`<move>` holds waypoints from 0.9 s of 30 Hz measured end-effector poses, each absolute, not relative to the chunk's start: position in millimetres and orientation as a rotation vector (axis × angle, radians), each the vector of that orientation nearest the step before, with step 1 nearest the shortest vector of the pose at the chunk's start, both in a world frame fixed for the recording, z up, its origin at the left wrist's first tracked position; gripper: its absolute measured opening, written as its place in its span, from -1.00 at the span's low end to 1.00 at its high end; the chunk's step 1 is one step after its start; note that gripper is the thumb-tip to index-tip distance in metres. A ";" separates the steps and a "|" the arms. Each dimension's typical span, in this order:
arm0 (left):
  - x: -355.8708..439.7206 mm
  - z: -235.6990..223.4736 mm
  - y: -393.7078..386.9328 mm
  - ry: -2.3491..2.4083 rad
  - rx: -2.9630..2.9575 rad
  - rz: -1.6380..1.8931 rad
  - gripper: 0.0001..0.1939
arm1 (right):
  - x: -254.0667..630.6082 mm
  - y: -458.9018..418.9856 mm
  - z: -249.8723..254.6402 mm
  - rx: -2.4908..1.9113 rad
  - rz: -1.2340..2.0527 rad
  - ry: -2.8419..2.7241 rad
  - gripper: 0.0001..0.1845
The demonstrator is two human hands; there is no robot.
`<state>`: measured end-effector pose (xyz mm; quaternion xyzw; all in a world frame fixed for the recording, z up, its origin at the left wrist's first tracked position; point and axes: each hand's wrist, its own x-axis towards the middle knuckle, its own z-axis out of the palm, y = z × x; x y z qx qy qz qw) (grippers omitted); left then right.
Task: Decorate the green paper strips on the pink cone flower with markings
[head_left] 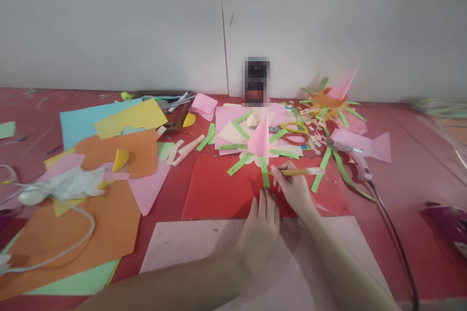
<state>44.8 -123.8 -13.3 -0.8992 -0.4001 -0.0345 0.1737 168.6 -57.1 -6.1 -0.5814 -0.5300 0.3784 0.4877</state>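
My right hand (pixel 291 185) grips a yellow pen (pixel 295 172) with a clear cap on its back end. The pen's tip points left, at a light green paper strip (pixel 264 167). That strip reaches toward me from a paper craft with a pink paper cone (pixel 260 138) and several more green strips spread round it. My left hand (pixel 263 211) lies with fingers stretched forward, fingertips at the strip's near end on a red sheet (pixel 215 189). Small brown marks show on another strip (pixel 235 167) at the left.
Scissors (pixel 295 131) lie behind the cone. A similar craft with an orange ring (pixel 330 98) stands back right. A pink glue gun (pixel 361 165) trails a black cord. Orange paper (pixel 109 223) and a white cable (pixel 91 226) lie left. A phone-like object (pixel 256 81) leans on the wall.
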 end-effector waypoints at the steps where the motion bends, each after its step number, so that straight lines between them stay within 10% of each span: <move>1: 44.9 -13.6 -123.7 -1.136 -2.549 -0.106 -0.60 | 168.9 -57.3 -5.6 -1.439 0.913 -1.284 -0.69; 27: 45.7 -7.0 -121.0 -1.111 -2.554 -0.133 -0.63 | 165.9 -61.2 -9.8 -1.571 0.842 -1.506 -0.67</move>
